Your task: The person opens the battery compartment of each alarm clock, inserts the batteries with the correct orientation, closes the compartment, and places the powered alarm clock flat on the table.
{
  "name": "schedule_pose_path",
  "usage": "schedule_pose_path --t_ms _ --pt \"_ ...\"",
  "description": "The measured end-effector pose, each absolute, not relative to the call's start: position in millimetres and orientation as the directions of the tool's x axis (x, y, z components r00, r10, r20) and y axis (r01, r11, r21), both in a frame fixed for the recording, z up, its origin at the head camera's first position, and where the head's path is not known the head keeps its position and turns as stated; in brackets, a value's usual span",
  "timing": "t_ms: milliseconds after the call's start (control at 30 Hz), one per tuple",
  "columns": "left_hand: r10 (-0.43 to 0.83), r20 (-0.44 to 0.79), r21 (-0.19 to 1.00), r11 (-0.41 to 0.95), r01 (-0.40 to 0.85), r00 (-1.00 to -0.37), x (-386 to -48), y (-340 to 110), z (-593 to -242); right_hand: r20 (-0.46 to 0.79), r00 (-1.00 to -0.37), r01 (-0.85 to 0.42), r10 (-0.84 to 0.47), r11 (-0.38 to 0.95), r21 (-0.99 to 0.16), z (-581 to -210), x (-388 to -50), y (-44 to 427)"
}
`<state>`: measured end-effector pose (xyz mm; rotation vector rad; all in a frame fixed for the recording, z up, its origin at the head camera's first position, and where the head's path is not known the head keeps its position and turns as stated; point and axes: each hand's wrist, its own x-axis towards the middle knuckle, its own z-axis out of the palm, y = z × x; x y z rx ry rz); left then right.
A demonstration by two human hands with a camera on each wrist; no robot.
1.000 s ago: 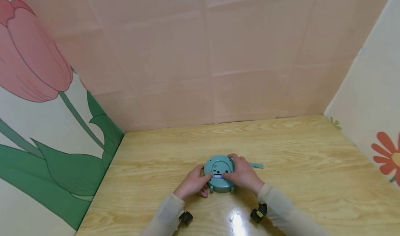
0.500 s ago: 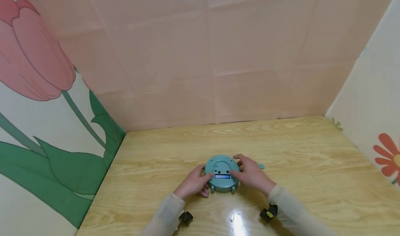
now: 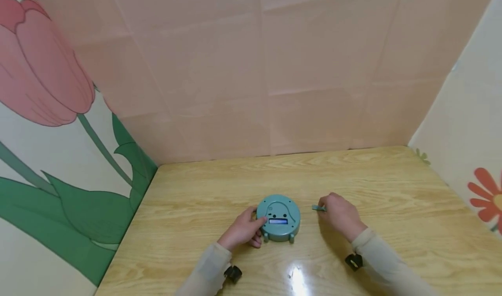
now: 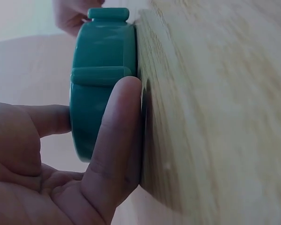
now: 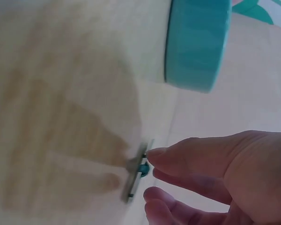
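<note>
A round teal clock [image 3: 279,204] lies on the table, its back with small holes turned up. In its open slot sits a pale purplish battery [image 3: 278,221]. My left hand [image 3: 243,229] grips the clock's left edge, thumb on top and a finger at the side low against the table, as the left wrist view shows. To the right of the clock, my right hand [image 3: 342,213] pinches a narrow teal battery cover [image 3: 318,208] between thumb and fingers. In the right wrist view the cover [image 5: 132,185] appears nearly edge-on, close to the table, its small tab near the thumb tip.
The wood-grain table [image 3: 204,187] meets a pink papered wall [image 3: 219,91] at the back. Side walls with painted flowers [image 3: 486,191] stand left and right. Two small feet [image 3: 292,238] stick out from the clock's near edge.
My right hand has let go of the clock and moved right onto the battery cover. The left hand keeps its grip on the clock, which stays in place.
</note>
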<state>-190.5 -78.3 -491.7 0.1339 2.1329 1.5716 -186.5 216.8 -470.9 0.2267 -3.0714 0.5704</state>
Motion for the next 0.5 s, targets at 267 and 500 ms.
schedule_pose_path --t_ms 267,500 --pt "0.351 -0.323 0.918 0.340 -0.202 -0.879 -189.6 -78.8 -491.5 0.012 -0.992 -0.124 -0.129 0.917 -0.379 -478.5 -188.5 223.4" --pt "0.355 -0.323 0.921 0.330 -0.206 -0.877 -188.7 -77.8 -490.8 -0.004 -0.992 -0.111 -0.123 0.913 -0.394 -478.9 -190.0 226.9"
